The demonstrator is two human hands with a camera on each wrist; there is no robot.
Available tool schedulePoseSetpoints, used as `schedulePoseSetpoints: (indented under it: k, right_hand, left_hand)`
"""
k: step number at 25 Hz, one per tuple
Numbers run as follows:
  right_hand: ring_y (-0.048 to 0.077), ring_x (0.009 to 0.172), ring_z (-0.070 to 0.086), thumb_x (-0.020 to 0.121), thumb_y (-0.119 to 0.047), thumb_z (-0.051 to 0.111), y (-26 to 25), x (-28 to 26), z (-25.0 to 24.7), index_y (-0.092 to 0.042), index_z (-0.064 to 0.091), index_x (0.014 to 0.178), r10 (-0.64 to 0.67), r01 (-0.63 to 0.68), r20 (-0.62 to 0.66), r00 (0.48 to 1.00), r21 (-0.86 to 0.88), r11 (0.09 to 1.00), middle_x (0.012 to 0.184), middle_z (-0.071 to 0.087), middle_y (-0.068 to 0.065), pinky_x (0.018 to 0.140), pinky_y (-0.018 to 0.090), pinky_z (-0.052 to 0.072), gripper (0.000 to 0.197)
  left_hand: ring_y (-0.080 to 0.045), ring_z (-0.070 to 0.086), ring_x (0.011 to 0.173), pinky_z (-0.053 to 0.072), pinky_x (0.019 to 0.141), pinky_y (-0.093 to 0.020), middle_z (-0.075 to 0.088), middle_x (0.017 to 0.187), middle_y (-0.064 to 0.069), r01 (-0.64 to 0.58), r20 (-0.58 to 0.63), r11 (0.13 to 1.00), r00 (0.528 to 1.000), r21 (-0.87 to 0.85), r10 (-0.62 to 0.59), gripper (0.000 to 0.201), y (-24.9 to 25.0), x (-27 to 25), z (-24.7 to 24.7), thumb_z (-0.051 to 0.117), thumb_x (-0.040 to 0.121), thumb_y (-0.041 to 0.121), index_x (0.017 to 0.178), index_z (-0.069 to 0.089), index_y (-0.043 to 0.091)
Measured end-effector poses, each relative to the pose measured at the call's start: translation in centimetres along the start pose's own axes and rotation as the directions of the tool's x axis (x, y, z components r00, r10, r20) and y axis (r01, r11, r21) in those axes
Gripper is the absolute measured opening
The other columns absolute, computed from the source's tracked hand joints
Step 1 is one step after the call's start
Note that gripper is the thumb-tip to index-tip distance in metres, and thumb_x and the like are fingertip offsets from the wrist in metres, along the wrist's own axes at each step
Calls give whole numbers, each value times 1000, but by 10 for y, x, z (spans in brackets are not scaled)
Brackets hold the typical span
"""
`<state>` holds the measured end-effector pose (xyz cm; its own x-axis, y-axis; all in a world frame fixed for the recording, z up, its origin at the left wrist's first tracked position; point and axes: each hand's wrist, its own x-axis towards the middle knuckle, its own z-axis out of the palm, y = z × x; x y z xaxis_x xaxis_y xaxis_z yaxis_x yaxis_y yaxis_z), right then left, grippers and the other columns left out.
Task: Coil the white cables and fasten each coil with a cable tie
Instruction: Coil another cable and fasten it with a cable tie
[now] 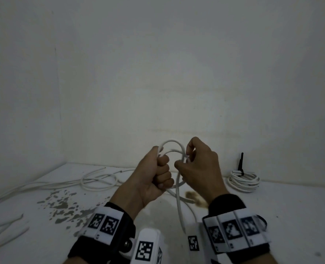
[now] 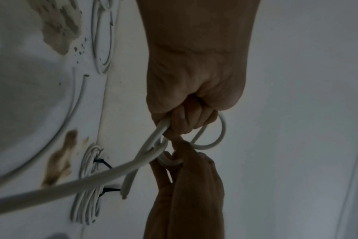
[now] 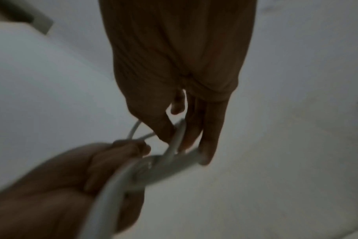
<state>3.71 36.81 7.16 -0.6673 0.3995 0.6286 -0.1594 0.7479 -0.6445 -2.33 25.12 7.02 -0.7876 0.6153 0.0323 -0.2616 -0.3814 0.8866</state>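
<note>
Head view shows a white cable [image 1: 172, 147] raised above the white table [image 1: 291, 216], between both hands. It is judged light and springy, stiff enough to hold open loops yet smooth enough to slip, so the loops are best taken where they cross and kept clamped there. The left hand [image 1: 154, 180] is fisted round the gathered turns; two loops arch out of its top and the free length drops from its underside to the table. The right hand [image 1: 199, 168] is curled beside it, thumb and fingers pinching the right side of the loops. To the far right a tied coil [image 1: 243, 181] lies with a black cable tie [image 1: 240, 164] upright. Loose cables [image 1: 98, 181] lie far left.
</note>
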Motion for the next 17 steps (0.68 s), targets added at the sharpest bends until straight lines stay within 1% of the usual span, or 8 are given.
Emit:
schedulePoseSetpoints:
  k: [4, 5, 6, 8, 10, 12, 15, 17]
  right_hand:
    - [14, 44, 46, 83, 2, 57, 4, 1, 2, -14, 50, 91, -36, 22, -116, 993, -124, 992, 57, 50, 4, 37, 19, 41, 19]
    - [15, 45, 49, 83, -2, 60, 5, 2, 0, -15, 52, 90, -32, 10, -142, 989, -153, 988, 56, 52, 2, 39, 20, 43, 17]
    - [16, 48, 54, 83, -10, 67, 5, 2, -2, -18, 55, 88, -6, -26, -169, 986, -184, 983, 57, 55, 1, 45, 28, 49, 15]
    - [18, 54, 63, 76, -40, 79, 5, 3, -8, -25, 60, 84, 69, -106, -205, 976, -180, 978, 60, 64, -1, 54, 32, 54, 25]
    - [14, 48, 66, 71, -53, 81, 4, 4, -9, -28, 68, 79, 138, -151, -154, 978, -78, 985, 54, 67, -2, 54, 31, 56, 29]
    - [15, 41, 65, 78, -45, 80, 2, 1, -8, -21, 73, 76, 202, -195, -58, 978, 103, 975, 50, 64, 1, 51, 32, 57, 25]
    - [24, 52, 68, 73, -35, 87, -2, 0, -12, 1, 70, 68, 309, -341, 145, 940, 360, 869, 56, 66, 16, 57, 37, 60, 40]
    - [26, 63, 71, 70, -31, 88, -4, 0, -21, -2, 69, 69, 342, -429, 275, 898, 387, 816, 67, 70, 20, 67, 40, 61, 35]
  left_hand:
    - [-10, 11, 33, 13, 38, -21, 13, 41, 6, 16, 76, 994, 997, 108, -25, 59, 1, -4, 6, 37, 101, 46, 48, 27, 23]
    - [-10, 11, 33, 15, 38, -22, 13, 41, 6, 18, 78, 994, 997, 110, -27, 59, 3, -5, 6, 38, 101, 48, 49, 27, 23]
    - [-10, 12, 33, 16, 38, -22, 13, 41, 6, 25, 77, 994, 996, 110, -33, 59, 4, -5, 5, 38, 101, 49, 49, 28, 23]
    - [-10, 12, 33, 24, 40, -24, 13, 40, 6, 31, 76, 993, 996, 112, -40, 59, 8, -4, 4, 38, 101, 47, 49, 30, 23]
    - [-10, 12, 34, 33, 50, -26, 14, 41, 6, 36, 67, 992, 997, 118, -44, 57, 10, -4, -1, 36, 102, 43, 50, 29, 22]
    - [-10, 13, 36, 40, 57, -27, 14, 43, 7, 55, 51, 992, 997, 114, -61, 55, 11, -2, -4, 34, 102, 38, 50, 29, 23]
    - [-10, 21, 41, 44, 49, -23, 19, 47, 6, 108, 50, 990, 992, 89, -113, 55, 11, 1, -9, 32, 102, 35, 48, 30, 23]
    - [-12, 36, 50, 51, 64, -29, 32, 52, 4, 139, 54, 988, 988, 73, -143, 55, 10, 2, -15, 32, 102, 38, 49, 31, 23]
